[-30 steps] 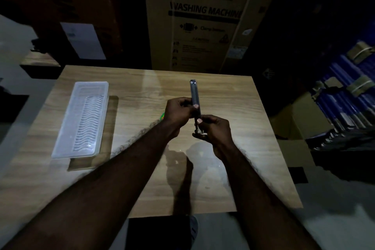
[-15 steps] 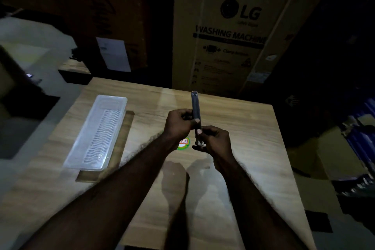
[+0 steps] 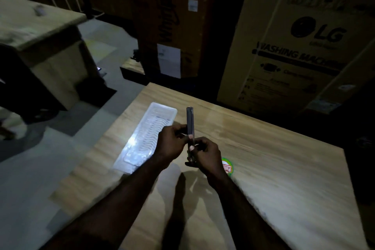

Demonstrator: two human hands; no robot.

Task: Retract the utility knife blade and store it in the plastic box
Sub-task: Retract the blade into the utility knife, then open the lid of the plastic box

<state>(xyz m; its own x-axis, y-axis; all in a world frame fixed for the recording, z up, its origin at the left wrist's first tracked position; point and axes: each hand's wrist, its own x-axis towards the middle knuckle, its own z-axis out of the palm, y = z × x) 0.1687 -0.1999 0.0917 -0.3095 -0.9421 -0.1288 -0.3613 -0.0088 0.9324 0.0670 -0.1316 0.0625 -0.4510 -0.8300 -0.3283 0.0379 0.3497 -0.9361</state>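
Both hands (image 3: 171, 144) apparently pinch upright knife (image 3: 190, 122).

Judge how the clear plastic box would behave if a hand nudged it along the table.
The plastic box looks thin-walled and empty, so probably light and easy to slide on the smooth wooden table. Long, low and flat-bottomed, it seems unlikely to tip, though it might pivot if pushed at one end.

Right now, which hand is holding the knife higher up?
The left hand. It grips the utility knife near its middle, on the side toward the plastic box. The right hand holds the bottom end, just above the table's green sticker.
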